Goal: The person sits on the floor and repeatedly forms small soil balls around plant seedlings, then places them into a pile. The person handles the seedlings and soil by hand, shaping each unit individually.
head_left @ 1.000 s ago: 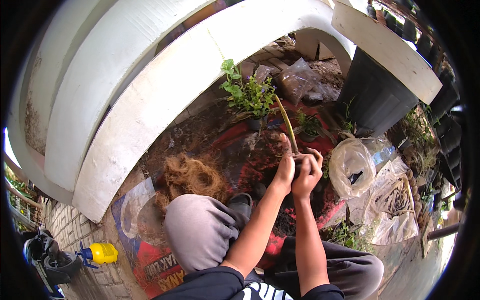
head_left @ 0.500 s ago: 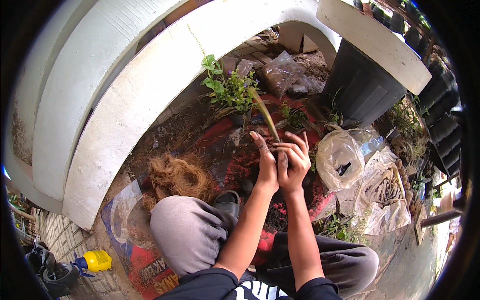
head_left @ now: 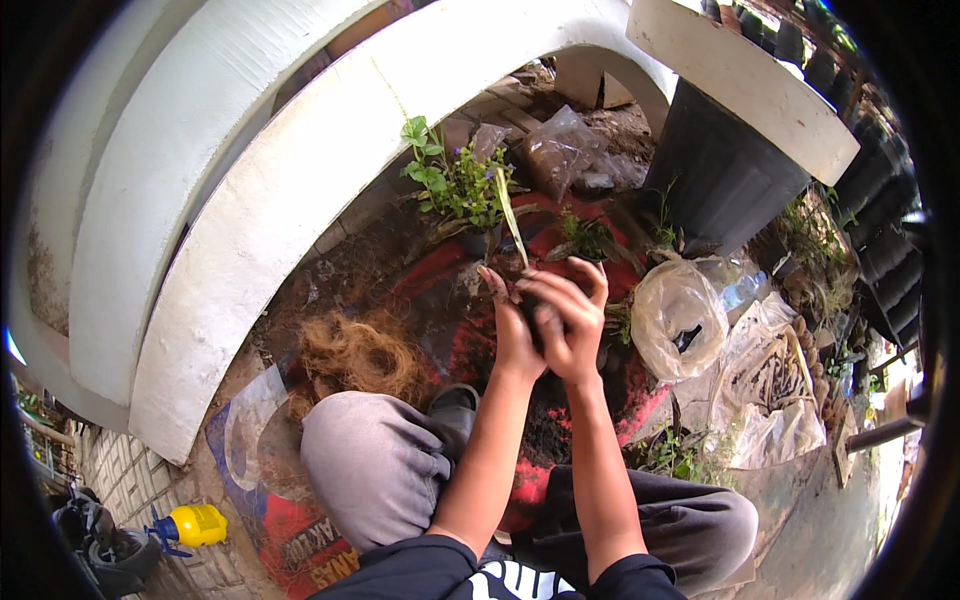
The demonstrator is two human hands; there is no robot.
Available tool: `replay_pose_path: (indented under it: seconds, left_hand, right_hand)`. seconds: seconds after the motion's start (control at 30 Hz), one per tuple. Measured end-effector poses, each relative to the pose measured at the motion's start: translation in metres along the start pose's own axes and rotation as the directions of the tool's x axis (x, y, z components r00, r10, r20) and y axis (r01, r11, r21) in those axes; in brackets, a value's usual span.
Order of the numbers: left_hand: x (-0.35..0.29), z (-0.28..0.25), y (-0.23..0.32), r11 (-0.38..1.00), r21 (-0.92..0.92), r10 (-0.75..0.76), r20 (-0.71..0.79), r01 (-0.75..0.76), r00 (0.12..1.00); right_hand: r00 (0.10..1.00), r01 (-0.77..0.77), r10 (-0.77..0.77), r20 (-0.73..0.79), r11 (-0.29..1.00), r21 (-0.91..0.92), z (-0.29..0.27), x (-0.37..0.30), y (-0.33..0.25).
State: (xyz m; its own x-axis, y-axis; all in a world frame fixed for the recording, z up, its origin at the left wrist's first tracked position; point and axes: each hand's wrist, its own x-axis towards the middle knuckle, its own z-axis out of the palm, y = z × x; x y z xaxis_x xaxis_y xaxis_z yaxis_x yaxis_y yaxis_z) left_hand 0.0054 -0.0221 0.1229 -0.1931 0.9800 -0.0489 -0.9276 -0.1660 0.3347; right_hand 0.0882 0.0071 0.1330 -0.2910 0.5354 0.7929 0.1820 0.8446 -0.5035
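My left hand (head_left: 514, 332) and my right hand (head_left: 568, 322) are cupped together above the dark soil, the fingers dirty. Between them they hold the base of a plant cutting, a pale green, strap-like stalk (head_left: 511, 218) that points up and away from me. Its lower end is hidden by my palms and fingers. Just beyond it grows a leafy plant (head_left: 468, 188) with small purple flowers. Below my hands dark soil (head_left: 545, 437) lies on a red sheet (head_left: 532, 487).
A heap of brown coconut fibre (head_left: 365, 357) lies to the left. At the right stand an open clear plastic bag (head_left: 680, 318) and a large black pot (head_left: 728, 165). White curved slabs (head_left: 250, 225) arch across the back. A yellow bottle (head_left: 200, 525) lies at lower left.
Both hands have shifted slightly left and toward me with the stalk. It has turned and now stands more upright, showing a paler side. My right fingers have spread a little.
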Motion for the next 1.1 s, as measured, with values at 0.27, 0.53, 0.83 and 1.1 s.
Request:
replay_pose_path:
  seconds: [0.27,0.53,0.83,1.1]
  left_hand:
    - [0.003,0.003,-0.007,0.929,0.368,0.025,-0.13,0.025,0.991]
    - [-0.009,0.005,0.016,0.979,0.184,0.063,0.136,-0.088,0.989]
    - [-0.005,-0.006,-0.001,0.543,0.825,0.187,0.065,-0.158,0.98]
    - [-0.005,0.014,0.005,0.825,0.563,0.018,-0.12,0.054,0.993]
  right_hand:
    - [0.977,-0.071,0.066,-0.202,0.997,-0.018,0.008,-0.012,-0.004]
    - [0.99,-0.14,0.142,0.0,0.976,-0.166,0.006,0.006,-0.034]
    - [0.973,-0.111,0.093,-0.211,0.991,-0.076,0.005,-0.008,-0.026]
    - [0.882,-0.301,0.361,-0.302,0.926,0.228,0.009,-0.004,-0.018]
